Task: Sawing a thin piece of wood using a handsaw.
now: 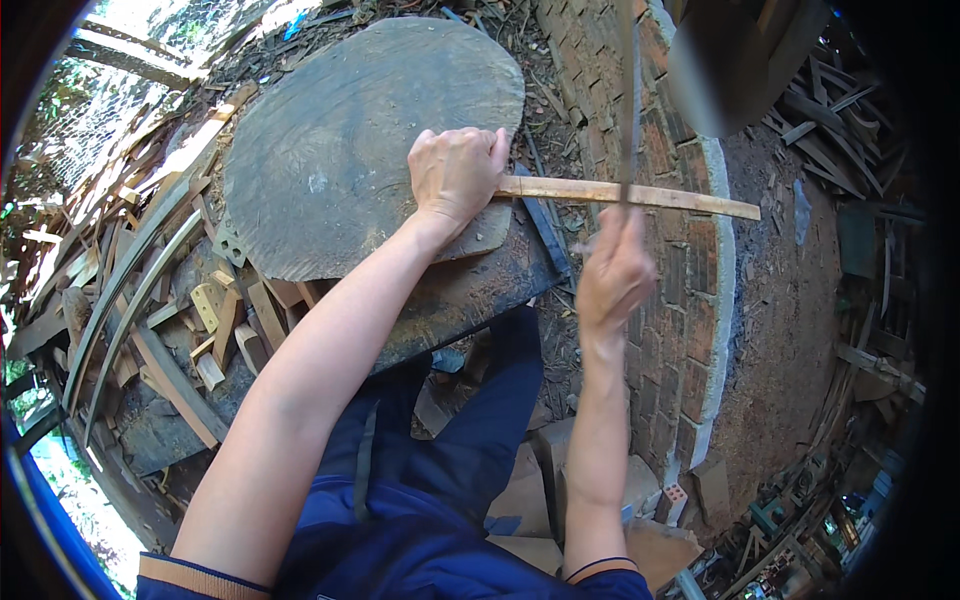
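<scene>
My left hand [455,178] is closed in a fist on the round wooden block [340,150], at its right side. From that fist a narrow wooden strip [690,200] sticks out to the right, past the block's edge. In front of me on the right, my right hand [617,272] is closed, with its fingers slightly blurred. A long, thin, blade-like tool [628,100] rises from it toward the top edge and crosses in front of the strip. Its exact kind and the grip are hard to make out.
The block rests on a dark worktop [420,320]. Wood offcuts [225,320] and curved strips [150,270] crowd the left. A brick border [680,300] runs along the right. A blurred grey shape [705,90] fills part of the upper right, before scrap wood [830,120].
</scene>
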The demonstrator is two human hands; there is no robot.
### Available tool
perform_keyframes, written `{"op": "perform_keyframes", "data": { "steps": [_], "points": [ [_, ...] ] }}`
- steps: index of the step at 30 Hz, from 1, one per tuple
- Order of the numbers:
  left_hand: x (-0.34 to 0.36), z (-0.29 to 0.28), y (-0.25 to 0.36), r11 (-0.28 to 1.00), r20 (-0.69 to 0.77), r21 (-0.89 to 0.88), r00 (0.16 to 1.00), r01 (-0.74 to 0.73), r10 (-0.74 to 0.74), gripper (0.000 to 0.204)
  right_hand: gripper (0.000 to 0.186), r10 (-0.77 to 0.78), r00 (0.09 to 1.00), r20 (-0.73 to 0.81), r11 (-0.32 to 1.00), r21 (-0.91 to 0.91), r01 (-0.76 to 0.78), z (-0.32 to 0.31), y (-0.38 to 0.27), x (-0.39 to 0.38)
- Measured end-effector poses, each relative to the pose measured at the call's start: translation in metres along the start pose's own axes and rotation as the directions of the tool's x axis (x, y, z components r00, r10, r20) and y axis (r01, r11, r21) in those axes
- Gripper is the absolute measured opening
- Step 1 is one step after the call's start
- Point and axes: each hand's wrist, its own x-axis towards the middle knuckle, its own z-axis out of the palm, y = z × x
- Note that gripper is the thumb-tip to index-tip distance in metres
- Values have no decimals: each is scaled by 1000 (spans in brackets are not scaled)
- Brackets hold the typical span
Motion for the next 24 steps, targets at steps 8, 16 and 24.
{"op": "perform_keyframes", "data": {
  "steps": [8,16,24],
  "points": [
    [0,2,7,1000,17,21,1000,15,-16,40,18,-20,986,168,987,-156,47,18,-34,-82],
    [1,2,6,998,15,55,999,37,-38,38,16,0,977,213,964,-261,57,21,-43,-85],
    [2,5,9,999,9,45,1000,10,-11,40,11,-24,984,176,928,-363,88,30,-50,-56]
  ]
}}
